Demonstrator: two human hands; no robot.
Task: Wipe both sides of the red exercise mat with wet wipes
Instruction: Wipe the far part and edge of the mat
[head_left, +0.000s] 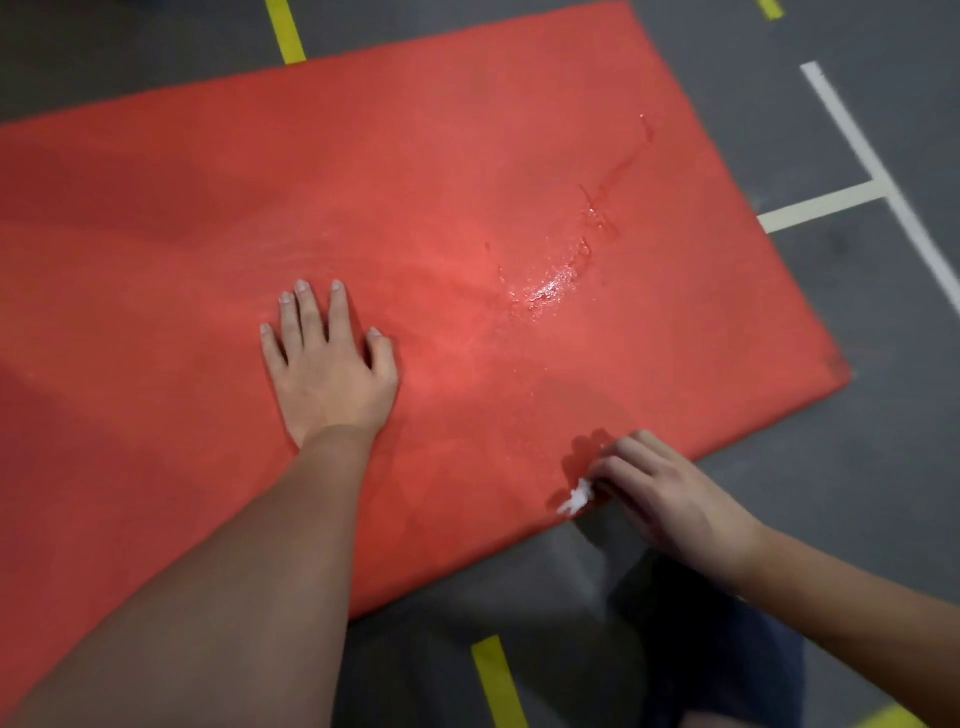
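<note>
Red exercise mat (467, 156): lay flat on grey floor (883, 467); judged soft, light, floppy, slick where wet; best taken at its near edge. Left hand (327, 374): fingers straight, pressed on mat. Right hand (670, 499): pinched wet wipe (575, 498) at that edge.

The left hand (328, 374) lies flat mid-mat (467, 156); elsewhere its red surface is open.

Looks like gym or sports hall. Big red mat (467, 182) flat on grey floor (857, 415). Yellow line (285, 31) past mat's far edge. White lines (855, 137) right of mat, like court marks.
</note>
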